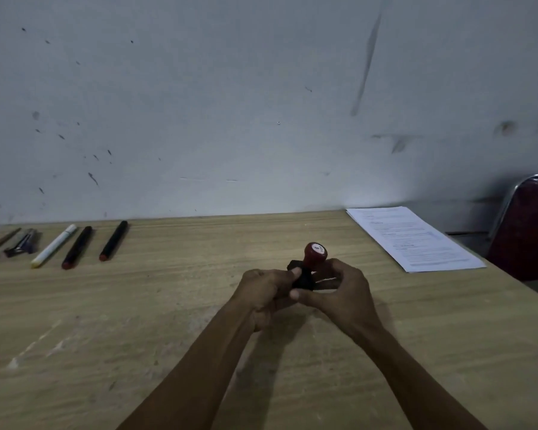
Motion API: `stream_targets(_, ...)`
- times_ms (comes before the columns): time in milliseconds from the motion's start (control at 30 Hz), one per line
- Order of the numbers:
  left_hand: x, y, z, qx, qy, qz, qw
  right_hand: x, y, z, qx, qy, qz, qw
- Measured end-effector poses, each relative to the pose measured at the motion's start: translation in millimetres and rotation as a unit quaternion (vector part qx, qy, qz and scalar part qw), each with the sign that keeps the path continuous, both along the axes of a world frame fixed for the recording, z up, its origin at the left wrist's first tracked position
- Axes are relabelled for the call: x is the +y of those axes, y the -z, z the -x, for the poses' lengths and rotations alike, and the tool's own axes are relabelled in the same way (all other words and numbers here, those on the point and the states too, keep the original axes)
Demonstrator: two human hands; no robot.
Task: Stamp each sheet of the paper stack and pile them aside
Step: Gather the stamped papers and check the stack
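A stamp (315, 254) with a red knob handle and a black base is held above the middle of the wooden table (168, 305). My left hand (266, 293) grips the black base from the left. My right hand (339, 290) closes around the base from the right, thumb in front. The knob points up and away from me. A stack of printed white sheets (413, 238) lies flat at the table's far right corner, well clear of both hands. The stamp's underside is hidden by my fingers.
Several pens and markers (75, 246) lie in a row along the far left edge, by the marked white wall. A dark red chair (528, 228) with a metal frame stands beyond the right edge of the table.
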State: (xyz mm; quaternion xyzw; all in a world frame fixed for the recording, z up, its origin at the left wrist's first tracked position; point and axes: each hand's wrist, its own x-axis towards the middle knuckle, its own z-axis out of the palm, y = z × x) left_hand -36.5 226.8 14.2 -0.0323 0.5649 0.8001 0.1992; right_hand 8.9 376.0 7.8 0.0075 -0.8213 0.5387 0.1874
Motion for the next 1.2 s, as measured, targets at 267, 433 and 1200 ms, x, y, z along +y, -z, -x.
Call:
stream_targets(267, 24.3, 5.0, 0.5, -0.006, 0.018, 0.005, 1.0, -6.0, 3.3, -11.3, 0.005, 0.159, -0.071, 0.985)
stream_targets(433, 38.6, 5.2, 5.1, 0.0, 0.013, 0.002, 1.0, 5.9, 4.4, -6.5, 0.002, 0.198, -0.081, 0.977)
stream_targets(1200, 121.6, 5.3, 155.7, 0.152, 0.04, 0.268, 0.951, 131.9, 16.1, 191.2, -0.115, 0.302, -0.243, 0.915)
